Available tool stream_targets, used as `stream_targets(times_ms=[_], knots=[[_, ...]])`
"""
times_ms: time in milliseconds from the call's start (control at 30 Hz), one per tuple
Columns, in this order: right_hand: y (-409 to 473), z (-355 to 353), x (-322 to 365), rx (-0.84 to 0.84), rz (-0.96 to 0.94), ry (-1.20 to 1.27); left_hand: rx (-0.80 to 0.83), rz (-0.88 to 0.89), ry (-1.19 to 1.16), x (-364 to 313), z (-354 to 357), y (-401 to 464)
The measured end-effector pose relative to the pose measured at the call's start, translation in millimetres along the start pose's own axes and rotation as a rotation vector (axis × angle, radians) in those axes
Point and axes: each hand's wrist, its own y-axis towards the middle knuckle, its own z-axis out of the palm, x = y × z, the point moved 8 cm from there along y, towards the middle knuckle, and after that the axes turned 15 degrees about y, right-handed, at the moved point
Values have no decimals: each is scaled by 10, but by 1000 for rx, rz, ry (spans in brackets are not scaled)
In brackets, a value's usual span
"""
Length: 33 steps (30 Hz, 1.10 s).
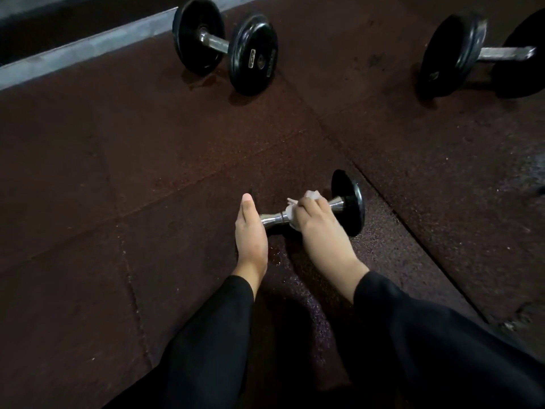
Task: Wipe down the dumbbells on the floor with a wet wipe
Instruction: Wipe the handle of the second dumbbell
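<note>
Just below the centre of the frame, we have the small dumbbell (312,212) lying on the rubber floor (147,172), its chrome handle running from lower left to upper right and ending in a black end plate (349,202). Our right hand (317,222) curls around the middle of that handle with the white wet wipe (295,212) bunched between fingers and metal. Our left hand (250,228) sits at the handle's near end with fingers straight, thumb pointing up the frame, pressed flat against what we judge to be the hidden second plate; it grasps nothing.

We judge the dumbbell heavy and rigid for its size, apt to roll on its round plates, so bracing one end makes sense. The polished handle looks slippery when wet; the wipe is soft, limp and easily torn.

Two larger black dumbbells wait further off: one (225,44) at the upper centre beside a grey ledge (88,45), another (483,53) at the upper right edge, both well apart from our hands.
</note>
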Motion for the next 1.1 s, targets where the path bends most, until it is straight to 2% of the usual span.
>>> stream_targets(times_ms=[67, 133, 200, 367, 433, 600, 633, 700, 867, 967, 1100], knots=[[-112, -31, -48, -153, -84, 24, -7, -6, 3, 5, -4, -12], [-192, -44, -67, -172, -169, -78, -20, -13, 10, -6, -11, -25], [-224, 9, -92, -118, -194, -207, -29, -10, 21, -21, -19, -27], [-219, 204, -146, 50, -135, -254, -27, -7, 20, -24, -19, -37], [-175, 90, -122, 32, -122, -228, -24, -13, 10, -24, -17, -38], [39, -277, -171, -117, 61, -212, -23, 1, 10, -16, -15, -38], [88, -317, -146, -120, 86, -256, -20, 1, 8, -18, -10, -39], [157, -254, -114, -14, 126, -328, -22, -11, 1, -20, -7, -30], [116, -108, -103, 82, 77, -396, -26, -19, 14, -38, -19, -69], [160, -197, -64, -14, 54, -535, -15, -24, 8, -29, -14, -60], [281, -132, -70, -10, 93, -608, -3, -50, 18, -19, -8, -44]])
